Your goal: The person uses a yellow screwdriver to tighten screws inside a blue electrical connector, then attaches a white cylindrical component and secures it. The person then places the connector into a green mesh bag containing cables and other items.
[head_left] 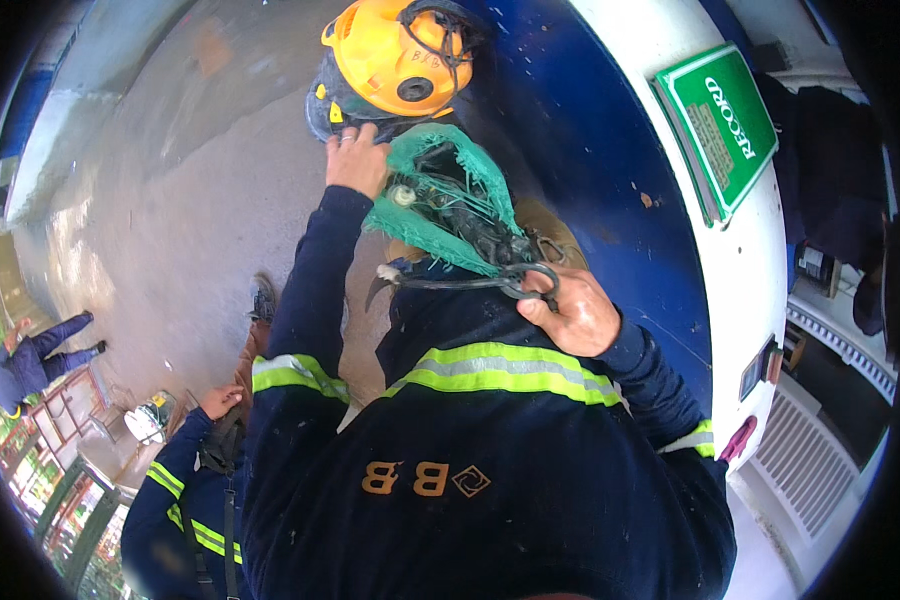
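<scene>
In the head view, a torn green woven sack (435, 245) gapes open in front of me, dark tangled gear (450, 200) showing inside it. My right hand (570, 310) is closed round the ring end of a dark metal tool (460, 283), whose shaft points left across the sack's near edge. My left hand (360, 158) is at the sack's far left, fingers bent over the edge of a dark blue fabric item (322, 100) with yellow patches. A yellow safety helmet (395, 55) with black straps lies on that item. The tool's exact kind does not show.
A blue panel (590, 130) and a white ledge with a green hardbound book (715, 130) stand to my right. At left a co-worker in dark workwear (175, 500) sits close by, near a white helmet (150, 418). Another person (45, 360) is farther off on the concrete floor (170, 220).
</scene>
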`<action>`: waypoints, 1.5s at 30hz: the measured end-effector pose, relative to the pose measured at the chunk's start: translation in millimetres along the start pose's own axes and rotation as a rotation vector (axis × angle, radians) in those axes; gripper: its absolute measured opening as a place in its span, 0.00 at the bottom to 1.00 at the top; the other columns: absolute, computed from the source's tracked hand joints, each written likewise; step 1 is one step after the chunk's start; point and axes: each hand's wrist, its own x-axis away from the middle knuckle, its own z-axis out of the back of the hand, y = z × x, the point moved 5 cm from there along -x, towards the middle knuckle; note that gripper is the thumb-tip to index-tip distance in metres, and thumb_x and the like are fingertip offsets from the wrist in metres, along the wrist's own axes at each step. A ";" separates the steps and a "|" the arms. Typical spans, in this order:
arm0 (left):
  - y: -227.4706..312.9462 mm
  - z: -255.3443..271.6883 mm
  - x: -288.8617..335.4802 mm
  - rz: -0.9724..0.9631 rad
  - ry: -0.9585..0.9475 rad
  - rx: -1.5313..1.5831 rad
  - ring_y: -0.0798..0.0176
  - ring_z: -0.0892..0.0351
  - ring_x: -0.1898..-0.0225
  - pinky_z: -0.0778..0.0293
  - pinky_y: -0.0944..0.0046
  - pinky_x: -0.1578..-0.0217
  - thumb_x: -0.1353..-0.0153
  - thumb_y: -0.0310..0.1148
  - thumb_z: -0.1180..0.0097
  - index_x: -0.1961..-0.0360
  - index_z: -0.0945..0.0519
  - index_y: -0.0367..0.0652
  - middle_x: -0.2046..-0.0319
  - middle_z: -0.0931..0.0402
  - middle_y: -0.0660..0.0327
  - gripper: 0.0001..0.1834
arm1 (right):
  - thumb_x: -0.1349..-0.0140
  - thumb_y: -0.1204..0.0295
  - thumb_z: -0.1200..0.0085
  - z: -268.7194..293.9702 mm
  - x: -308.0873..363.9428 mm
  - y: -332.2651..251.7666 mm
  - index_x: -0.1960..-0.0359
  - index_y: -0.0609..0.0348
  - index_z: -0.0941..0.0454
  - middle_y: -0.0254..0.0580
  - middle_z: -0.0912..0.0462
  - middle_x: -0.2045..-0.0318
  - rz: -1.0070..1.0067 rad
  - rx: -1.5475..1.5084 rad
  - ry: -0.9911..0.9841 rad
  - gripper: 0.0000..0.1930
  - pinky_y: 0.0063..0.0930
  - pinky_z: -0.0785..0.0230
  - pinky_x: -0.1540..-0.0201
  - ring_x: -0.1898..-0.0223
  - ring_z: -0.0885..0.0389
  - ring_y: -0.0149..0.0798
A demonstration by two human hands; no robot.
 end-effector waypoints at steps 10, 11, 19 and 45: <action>23.6 92.0 -32.0 -0.186 0.514 0.454 0.46 0.20 0.70 0.24 0.50 0.70 0.47 0.29 0.45 0.63 0.24 0.41 0.72 0.22 0.51 0.09 | 0.33 0.60 0.48 27.9 42.6 32.8 0.69 0.62 0.26 0.34 0.29 0.75 -0.255 -0.361 0.166 0.15 0.28 0.38 0.66 0.72 0.34 0.32; 26.7 97.4 -29.0 -0.217 0.530 0.453 0.46 0.20 0.71 0.24 0.51 0.71 0.48 0.28 0.44 0.64 0.24 0.41 0.73 0.23 0.52 0.09 | 0.33 0.60 0.48 30.8 49.0 32.7 0.68 0.62 0.25 0.34 0.28 0.74 -0.268 -0.364 0.178 0.16 0.27 0.38 0.65 0.70 0.33 0.31; 37.2 93.6 -29.3 -0.274 0.501 0.497 0.50 0.20 0.71 0.23 0.53 0.72 0.52 0.27 0.41 0.66 0.24 0.42 0.75 0.24 0.56 0.10 | 0.34 0.54 0.46 23.7 74.9 65.7 0.70 0.62 0.25 0.35 0.24 0.71 -0.348 -0.448 0.238 0.20 0.28 0.36 0.61 0.67 0.29 0.31; 54.1 78.8 -15.1 -0.230 0.329 0.629 0.47 0.19 0.66 0.23 0.57 0.65 0.48 0.25 0.40 0.63 0.19 0.41 0.69 0.19 0.51 0.09 | 0.40 0.68 0.43 -21.5 46.3 59.1 0.64 0.67 0.27 0.56 0.26 0.69 -0.094 -0.085 0.064 0.13 0.46 0.33 0.63 0.65 0.25 0.61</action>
